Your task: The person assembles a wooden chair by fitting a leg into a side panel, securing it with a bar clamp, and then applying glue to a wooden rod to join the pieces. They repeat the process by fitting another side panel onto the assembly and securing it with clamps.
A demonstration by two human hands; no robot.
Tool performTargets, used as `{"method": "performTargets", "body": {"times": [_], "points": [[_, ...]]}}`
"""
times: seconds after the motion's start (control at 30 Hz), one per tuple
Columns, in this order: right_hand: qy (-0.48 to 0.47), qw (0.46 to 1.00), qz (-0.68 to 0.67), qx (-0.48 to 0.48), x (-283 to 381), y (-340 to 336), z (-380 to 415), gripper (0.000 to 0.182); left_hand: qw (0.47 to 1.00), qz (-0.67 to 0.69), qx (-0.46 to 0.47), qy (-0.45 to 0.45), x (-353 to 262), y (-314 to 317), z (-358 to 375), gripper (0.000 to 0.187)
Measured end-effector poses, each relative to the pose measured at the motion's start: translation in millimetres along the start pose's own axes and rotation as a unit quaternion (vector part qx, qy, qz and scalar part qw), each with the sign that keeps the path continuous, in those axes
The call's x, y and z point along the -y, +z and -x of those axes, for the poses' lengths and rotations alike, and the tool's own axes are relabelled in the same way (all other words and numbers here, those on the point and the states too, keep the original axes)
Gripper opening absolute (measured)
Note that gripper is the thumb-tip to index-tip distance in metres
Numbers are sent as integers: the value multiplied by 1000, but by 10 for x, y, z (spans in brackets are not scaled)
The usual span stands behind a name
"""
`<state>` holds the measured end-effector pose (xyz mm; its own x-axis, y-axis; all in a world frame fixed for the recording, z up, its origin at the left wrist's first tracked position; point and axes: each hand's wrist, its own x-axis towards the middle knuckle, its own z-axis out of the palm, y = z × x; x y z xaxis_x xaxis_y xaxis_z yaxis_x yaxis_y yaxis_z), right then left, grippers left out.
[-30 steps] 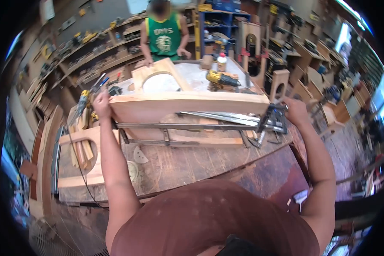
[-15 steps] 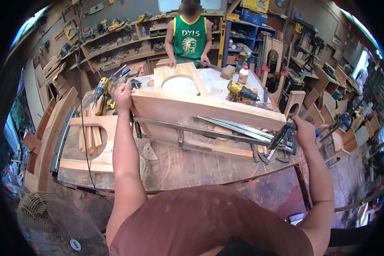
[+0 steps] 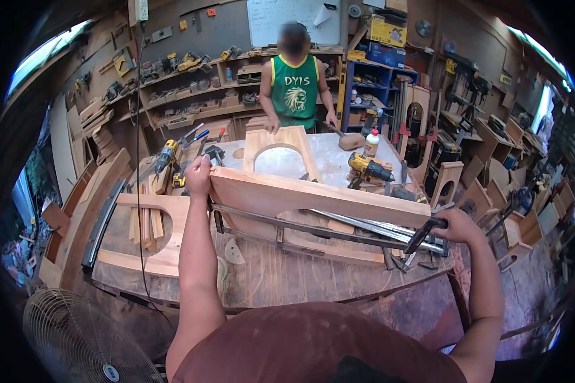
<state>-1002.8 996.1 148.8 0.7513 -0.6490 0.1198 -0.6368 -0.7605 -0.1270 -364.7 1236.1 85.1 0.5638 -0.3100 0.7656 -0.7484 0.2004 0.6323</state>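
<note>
A long pale wooden board assembly (image 3: 313, 196) stands on edge, slanting across the workbench in front of me. My left hand (image 3: 199, 173) is closed around its upper left corner. A dark metal bar clamp (image 3: 326, 231) runs along the near side of the assembly, with its screw end at the right. My right hand (image 3: 459, 226) is closed around that screw end, just beyond the board's right tip; its fingers partly hide the handle. Behind the clamp lie several silvery metal bars (image 3: 370, 228).
Across the workbench (image 3: 287, 281), a co-worker rests one hand on an arched wooden panel (image 3: 294, 137) and holds a mallet (image 3: 350, 142). A yellow drill (image 3: 369, 167) and glue bottle (image 3: 372, 143) stand right. Another arched panel (image 3: 179, 220) lies left, near a fan (image 3: 76, 338).
My view has tilted up, so the bench and board appear lower. The fingers of my right hand have shifted around the clamp's end, and its blue handle tip is now hidden.
</note>
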Motion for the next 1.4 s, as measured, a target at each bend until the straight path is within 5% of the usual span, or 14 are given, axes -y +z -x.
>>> {"method": "performTargets", "body": {"times": [0.07,0.2,0.5,0.87,0.93,0.97,1.03,1.13,1.2,1.4], "points": [[-42,985,-109,124,28,-177,-18,38,1000,7,2,-11,29,-2,-2,36],[-50,982,-117,137,-48,-57,-153,48,1000,11,0,-20,27,-19,13,33],[16,998,55,-4,352,123,28,49,1000,9,1,-22,200,14,12,30],[26,994,99,-40,363,230,60,54,997,-3,17,-71,209,-57,4,34],[30,991,115,-63,390,254,65,51,1000,-10,-23,-1,470,-2,42,37],[32,991,113,-65,383,284,56,51,989,-138,27,-50,380,-104,52,44],[42,991,111,-65,385,314,56,50,974,-162,91,-129,239,-214,83,46],[12,988,107,-112,426,333,90,44,994,-29,107,-25,157,-393,194,52],[-2,987,97,-127,424,348,99,41,983,-10,169,-72,123,-499,189,56],[2,988,101,-118,499,299,105,39,990,-4,136,-26,79,-448,243,62]]}}
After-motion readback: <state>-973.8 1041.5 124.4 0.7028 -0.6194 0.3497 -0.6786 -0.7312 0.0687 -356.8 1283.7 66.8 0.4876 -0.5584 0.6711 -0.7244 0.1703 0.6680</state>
